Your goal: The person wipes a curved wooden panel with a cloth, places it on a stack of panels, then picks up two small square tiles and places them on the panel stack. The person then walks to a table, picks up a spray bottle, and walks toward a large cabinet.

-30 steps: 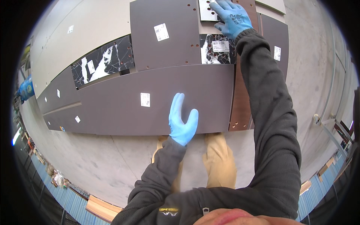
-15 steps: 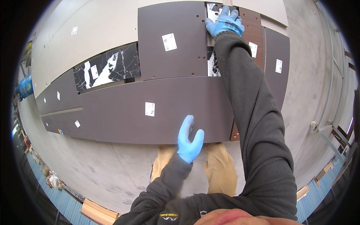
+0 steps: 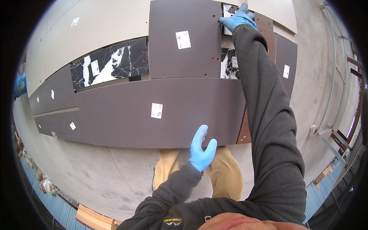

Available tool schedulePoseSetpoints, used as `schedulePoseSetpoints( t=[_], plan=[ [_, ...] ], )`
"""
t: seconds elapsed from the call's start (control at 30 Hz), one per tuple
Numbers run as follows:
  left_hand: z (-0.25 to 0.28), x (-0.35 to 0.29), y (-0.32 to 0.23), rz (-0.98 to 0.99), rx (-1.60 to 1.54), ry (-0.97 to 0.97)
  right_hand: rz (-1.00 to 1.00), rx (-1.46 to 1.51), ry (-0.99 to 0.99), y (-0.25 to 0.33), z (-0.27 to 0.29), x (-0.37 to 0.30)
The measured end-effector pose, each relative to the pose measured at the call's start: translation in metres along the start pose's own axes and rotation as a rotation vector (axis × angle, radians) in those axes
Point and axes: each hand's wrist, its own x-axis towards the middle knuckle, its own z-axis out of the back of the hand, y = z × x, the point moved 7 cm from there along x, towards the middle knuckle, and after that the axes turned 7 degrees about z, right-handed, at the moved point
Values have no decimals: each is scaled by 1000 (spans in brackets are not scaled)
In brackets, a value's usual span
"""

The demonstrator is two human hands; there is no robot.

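Observation:
My right hand (image 3: 240,20), in a blue glove, reaches far out over a small black-and-white marble-patterned panel (image 3: 228,10). Its fingers are spread on or just above that panel, the thumb by the left edge; the fingers partly cover the panel. A second marble-patterned piece (image 3: 227,69) with a white label shows nearer, partly behind my sleeve. My left hand (image 3: 203,153), gloved the same way, is open and holds nothing, near the front edge of a long dark grey-brown panel (image 3: 184,111). Left of my right hand lies a large dark grey-brown panel (image 3: 168,53) with drilled holes.
A longer marble-patterned panel (image 3: 132,61) lies at the left, beside a big beige panel (image 3: 103,28). Brown wood-grain panels (image 3: 244,130) and another dark panel (image 3: 287,51) lie at the right. A metal frame (image 3: 331,142) stands on the concrete floor (image 3: 119,165).
The panels have shifted slightly right at the top of the view. My right hand stays at the small marble-patterned panel, its fingers differently placed. My left hand appears a little further right and nearer.

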Motion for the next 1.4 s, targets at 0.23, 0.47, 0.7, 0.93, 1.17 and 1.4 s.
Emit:
schedulePoseSetpoints(
  t=[0.23, 0.47, 0.7, 0.93, 1.17, 1.4],
  plan=[
    [3, 3, 4, -7, -11, 30, 294, -309, 53, 3, 16, -3],
    [6, 5, 12, 28, -13, 29, 644, -700, 262, 10, 16, -7],
    [2, 8, 16, 38, -22, 29, 715, -624, 145, 10, 19, -6],
    [-4, 13, 16, 37, 20, 11, 731, -613, 137, 10, 29, -14],
    [-6, 14, 18, 31, 25, -3, 689, -605, 30, 9, 54, -25],
    [-6, 17, 16, 33, 22, 6, 213, 88, 251, -34, 17, 0]
  ],
)
